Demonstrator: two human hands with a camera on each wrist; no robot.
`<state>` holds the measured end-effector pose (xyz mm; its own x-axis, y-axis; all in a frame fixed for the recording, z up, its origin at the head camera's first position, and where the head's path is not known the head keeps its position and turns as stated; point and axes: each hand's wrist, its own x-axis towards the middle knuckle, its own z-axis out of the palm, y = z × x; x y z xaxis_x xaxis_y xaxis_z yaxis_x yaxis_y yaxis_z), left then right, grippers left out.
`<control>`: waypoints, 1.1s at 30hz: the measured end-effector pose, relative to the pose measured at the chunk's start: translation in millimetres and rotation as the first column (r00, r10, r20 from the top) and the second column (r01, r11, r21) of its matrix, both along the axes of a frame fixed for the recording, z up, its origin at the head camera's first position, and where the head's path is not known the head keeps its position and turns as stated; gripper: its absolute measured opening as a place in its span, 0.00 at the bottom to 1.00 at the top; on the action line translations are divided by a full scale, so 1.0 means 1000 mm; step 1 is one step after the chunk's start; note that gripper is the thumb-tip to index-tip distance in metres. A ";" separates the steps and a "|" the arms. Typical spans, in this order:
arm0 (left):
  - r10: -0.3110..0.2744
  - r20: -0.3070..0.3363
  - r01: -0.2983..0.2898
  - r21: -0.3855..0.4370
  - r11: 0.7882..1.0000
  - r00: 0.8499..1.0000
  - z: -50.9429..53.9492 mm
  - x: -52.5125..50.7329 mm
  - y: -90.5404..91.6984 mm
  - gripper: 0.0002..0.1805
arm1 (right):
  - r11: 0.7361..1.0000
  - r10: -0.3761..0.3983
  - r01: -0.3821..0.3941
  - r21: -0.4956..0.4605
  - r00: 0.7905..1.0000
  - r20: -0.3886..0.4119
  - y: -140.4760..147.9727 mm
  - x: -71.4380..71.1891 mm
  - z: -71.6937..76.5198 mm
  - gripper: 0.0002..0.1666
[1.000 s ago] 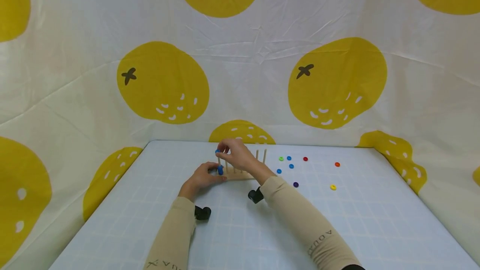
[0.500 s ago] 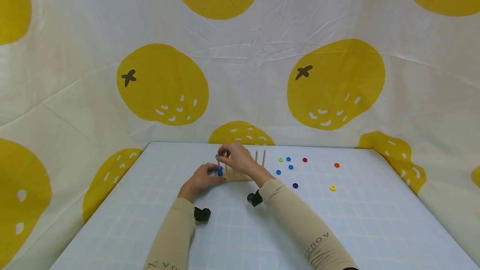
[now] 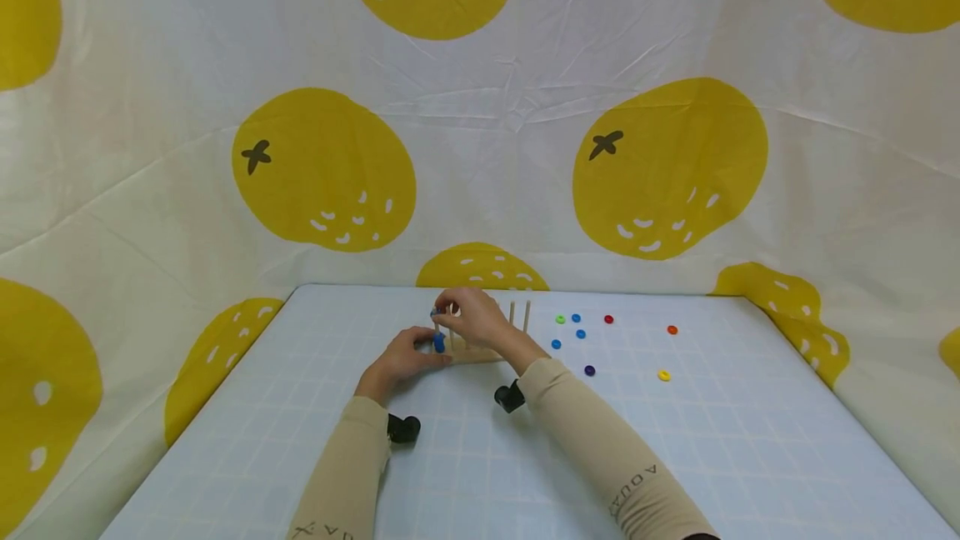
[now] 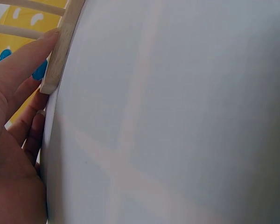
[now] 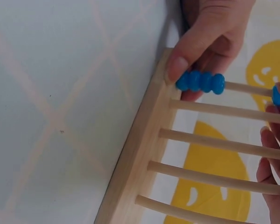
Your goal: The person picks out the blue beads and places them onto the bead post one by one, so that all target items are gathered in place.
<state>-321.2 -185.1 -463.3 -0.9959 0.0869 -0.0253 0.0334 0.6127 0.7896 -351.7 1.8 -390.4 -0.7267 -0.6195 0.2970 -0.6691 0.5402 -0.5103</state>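
Observation:
A wooden peg rack (image 5: 147, 107) with a row of upright pegs stands on the table. My left hand (image 3: 405, 357) grips the left end of its base, thumb along the front face and fingers behind. Several blue beads (image 5: 200, 81) sit stacked at the bottom of the end peg, beside the left thumb. Near the top of that same peg, my right hand (image 3: 472, 317) pinches another blue bead (image 5: 277, 96). The bead appears to be around the peg. The other pegs (image 5: 214, 142) visible in the right wrist view carry no beads.
Loose beads lie to the right of the rack: light green (image 3: 560, 319), several blue ones (image 3: 581, 334), red (image 3: 608, 319), purple (image 3: 589, 371), orange (image 3: 672, 330) and yellow (image 3: 663, 375). A white cloth with yellow fruit shapes (image 3: 322, 169) hangs behind the table.
My right hand has come down slightly at the end peg with the pinched blue bead. The left hand keeps its hold on the base.

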 end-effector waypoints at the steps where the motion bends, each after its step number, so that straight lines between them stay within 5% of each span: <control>1: -0.002 -0.002 0.002 -0.001 1.000 1.000 0.000 0.000 0.000 0.32 | 1.000 0.008 -0.008 -0.006 1.000 0.001 0.000 0.000 0.001 0.10; 17: -0.005 -0.010 0.005 0.003 1.000 1.000 -0.005 -0.004 -0.002 0.32 | 0.997 0.077 -0.077 -0.030 0.997 -0.001 0.038 0.017 0.019 0.13; 26: 0.006 0.027 -0.007 0.029 1.000 1.000 -0.006 -0.003 -0.001 0.34 | 0.999 0.021 -0.021 -0.032 1.000 0.015 0.082 0.025 0.030 0.12; 33: 0.010 0.043 -0.011 0.028 1.000 0.999 -0.006 -0.003 -0.002 0.36 | 0.998 -0.016 0.017 -0.060 1.000 0.002 0.121 0.022 0.023 0.11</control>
